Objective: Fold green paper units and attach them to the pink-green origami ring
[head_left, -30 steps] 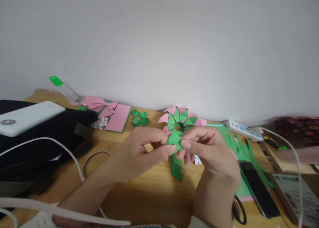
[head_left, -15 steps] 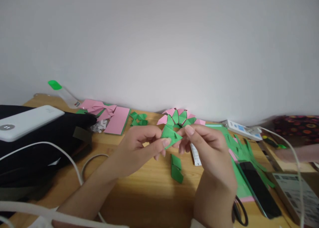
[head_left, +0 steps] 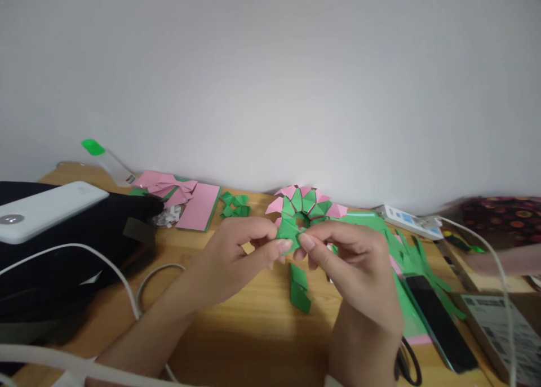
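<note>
Pinching folded green paper (head_left: 288,230) at opposite sides with fingers of left hand (head_left: 239,257) and right hand (head_left: 357,263), above counter (head_left: 249,314), in front of pink-and-green paper ring (head_left: 309,199). Align edges first; press creases evenly; avoid crushing corners.

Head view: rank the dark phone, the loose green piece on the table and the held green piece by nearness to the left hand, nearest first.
1. Held green piece: pinched by the left hand.
2. Loose green piece: lower, just to the right.
3. Dark phone: well over to the right.
</note>
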Demonstrator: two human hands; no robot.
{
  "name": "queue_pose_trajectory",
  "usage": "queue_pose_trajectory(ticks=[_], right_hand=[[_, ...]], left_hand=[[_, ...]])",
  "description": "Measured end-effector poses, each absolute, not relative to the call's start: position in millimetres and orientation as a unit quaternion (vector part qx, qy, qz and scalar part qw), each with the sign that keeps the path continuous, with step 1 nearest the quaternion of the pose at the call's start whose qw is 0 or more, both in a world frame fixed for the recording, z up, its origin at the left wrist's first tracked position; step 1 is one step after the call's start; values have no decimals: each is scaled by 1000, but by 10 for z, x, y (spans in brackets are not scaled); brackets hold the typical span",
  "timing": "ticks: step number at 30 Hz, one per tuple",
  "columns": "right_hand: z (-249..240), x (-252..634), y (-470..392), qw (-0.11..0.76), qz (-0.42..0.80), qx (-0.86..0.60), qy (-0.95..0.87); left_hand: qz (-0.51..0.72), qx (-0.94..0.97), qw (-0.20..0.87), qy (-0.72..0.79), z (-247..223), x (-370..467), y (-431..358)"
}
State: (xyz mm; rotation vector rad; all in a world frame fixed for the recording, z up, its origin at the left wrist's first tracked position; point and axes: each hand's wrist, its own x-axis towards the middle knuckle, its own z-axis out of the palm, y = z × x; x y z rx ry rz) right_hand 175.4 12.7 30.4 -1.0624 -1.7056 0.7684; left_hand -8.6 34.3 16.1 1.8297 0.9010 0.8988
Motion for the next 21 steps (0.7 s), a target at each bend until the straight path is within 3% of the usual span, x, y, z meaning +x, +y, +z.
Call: queue_pose_trajectory(ticks=[7,14,21], right_hand=[[357,1755,134,455,267,-404,-747],[416,1810,108,423,275,-373,-779],[425,1825,83,415,217,-368,-803]], left_hand=[[515,664,411,353,131,-100,238],[486,746,349,291,217,-156,211],[491,698,412,319,232,-155,206]])
